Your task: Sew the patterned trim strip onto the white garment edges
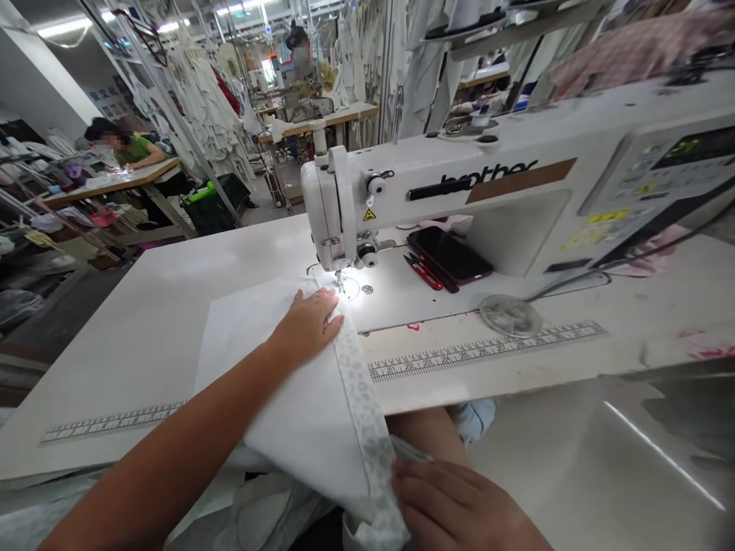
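A white fabric piece [298, 428] with a patterned grey-green strip [367, 413] along its right edge lies on the sewing table and hangs over its front edge. My left hand [307, 321] rests flat on it, fingers stretched towards the lit needle [341, 283] of the white sewing machine [327, 207], thumb apart on the strip. Down at the front, below the table's edge, my right hand [453, 501] grips the strip's border; its fingertips are partly hidden and slightly blurred.
Red-handled thread snips [425, 274] and a dark phone [451, 254] lie under the machine arm. A clear round container [510, 315] stands by the printed ruler [488, 352]. Behind, two people sit at other tables [333, 119], among hanging white garments [200, 99].
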A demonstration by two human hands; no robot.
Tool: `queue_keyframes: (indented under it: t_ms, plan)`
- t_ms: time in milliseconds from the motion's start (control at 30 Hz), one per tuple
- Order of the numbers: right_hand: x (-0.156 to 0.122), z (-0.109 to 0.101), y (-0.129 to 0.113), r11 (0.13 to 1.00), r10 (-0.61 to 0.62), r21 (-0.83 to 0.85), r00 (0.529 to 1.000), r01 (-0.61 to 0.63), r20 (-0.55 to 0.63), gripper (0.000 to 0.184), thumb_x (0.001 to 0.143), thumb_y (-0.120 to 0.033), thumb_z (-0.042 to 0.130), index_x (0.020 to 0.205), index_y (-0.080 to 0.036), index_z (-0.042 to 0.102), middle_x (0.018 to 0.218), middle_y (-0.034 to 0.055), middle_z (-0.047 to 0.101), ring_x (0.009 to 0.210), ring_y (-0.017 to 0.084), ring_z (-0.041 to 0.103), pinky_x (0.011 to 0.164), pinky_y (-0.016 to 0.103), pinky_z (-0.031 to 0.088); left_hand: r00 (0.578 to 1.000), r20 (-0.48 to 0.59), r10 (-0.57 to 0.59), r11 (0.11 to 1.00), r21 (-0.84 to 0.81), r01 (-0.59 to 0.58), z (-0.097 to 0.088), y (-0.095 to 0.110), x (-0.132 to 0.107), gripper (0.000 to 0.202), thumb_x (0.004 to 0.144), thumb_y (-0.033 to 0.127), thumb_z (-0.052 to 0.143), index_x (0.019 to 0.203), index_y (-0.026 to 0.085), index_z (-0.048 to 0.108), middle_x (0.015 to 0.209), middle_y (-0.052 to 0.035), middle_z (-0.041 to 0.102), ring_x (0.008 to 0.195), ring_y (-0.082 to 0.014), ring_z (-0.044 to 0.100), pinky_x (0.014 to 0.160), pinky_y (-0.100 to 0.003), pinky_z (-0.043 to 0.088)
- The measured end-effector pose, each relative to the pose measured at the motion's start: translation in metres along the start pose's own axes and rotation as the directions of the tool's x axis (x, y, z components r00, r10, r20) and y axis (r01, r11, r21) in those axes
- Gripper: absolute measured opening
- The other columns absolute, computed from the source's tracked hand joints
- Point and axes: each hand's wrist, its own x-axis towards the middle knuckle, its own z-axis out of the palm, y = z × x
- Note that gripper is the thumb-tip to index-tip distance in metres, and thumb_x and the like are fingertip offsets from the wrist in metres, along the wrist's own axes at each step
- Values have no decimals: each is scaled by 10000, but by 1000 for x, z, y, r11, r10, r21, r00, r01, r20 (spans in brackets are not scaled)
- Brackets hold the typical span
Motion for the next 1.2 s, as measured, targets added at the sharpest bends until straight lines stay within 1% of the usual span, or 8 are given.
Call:
queue_keyframes:
  t_ms: [133,333,500,567,667,833,1000,1200]
  plan:
    - [2,18,15,999,-10,-33,991,5,-131,261,952,-84,420,895,-162,662,896,19,728,948,159,665,838,263,544,1000,-22,-1,1000,19,2,-1,-11,16,370,934,321,422,1250,171,543,1394,-108,523,1332,-240,435,1157,-527,214]
    - [14,21,38,1000,-9,-15,997,8,-82,230,964,-130,434,974,-146,663,1047,38,705,1064,190,606,931,307,492,997,-75,-22,998,61,27,1,-32,47,297,917,296,450,1153,174,583,1178,-92,651,1132,-232,589,1150,-493,255]
    - [29,16,46,999,23,41,1000,-22,-13,274,991,-186,387,999,-136,656,1045,57,683,1101,198,581,978,318,471,994,-91,-58,992,109,68,-3,-41,67,170,888,277,521,835,156,628,929,-117,668,983,-267,620,1092,-475,342]
    - [31,18,46,1000,16,14,999,-15,-49,257,978,-153,404,973,-127,659,1002,60,679,1081,203,585,975,321,474,992,-104,-73,989,122,85,-6,-30,58,145,893,239,507,896,148,620,1037,-141,655,1066,-287,590,1084,-496,345]
    - [28,23,46,1000,-8,-8,995,8,-100,247,960,-115,416,956,-119,663,986,67,674,1075,220,575,974,346,470,995,-95,-38,995,90,47,-7,2,20,246,911,214,472,1125,132,561,1288,-164,564,1236,-287,498,1078,-490,365]
    - [23,25,46,996,-69,-50,998,69,-3,217,945,-129,445,965,-117,661,1052,87,662,1070,263,544,950,404,460,984,-36,177,984,-9,-177,-2,50,-50,414,922,370,517,1268,144,489,1418,-165,476,1358,-324,376,1115,-601,261]
    - [36,10,41,988,-104,-102,989,115,104,250,925,-83,424,941,-119,671,998,82,676,965,244,572,860,383,500,968,-27,250,967,60,-248,3,49,-64,436,936,390,494,1265,104,509,1384,-170,518,1323,-335,430,1086,-617,312]
    - [44,2,36,992,-78,-89,992,87,98,358,955,-84,326,944,-133,680,972,74,695,905,227,592,796,365,516,959,-56,278,956,110,-271,3,49,-63,370,954,359,450,1188,99,573,1308,-165,583,1256,-327,506,1061,-599,364]
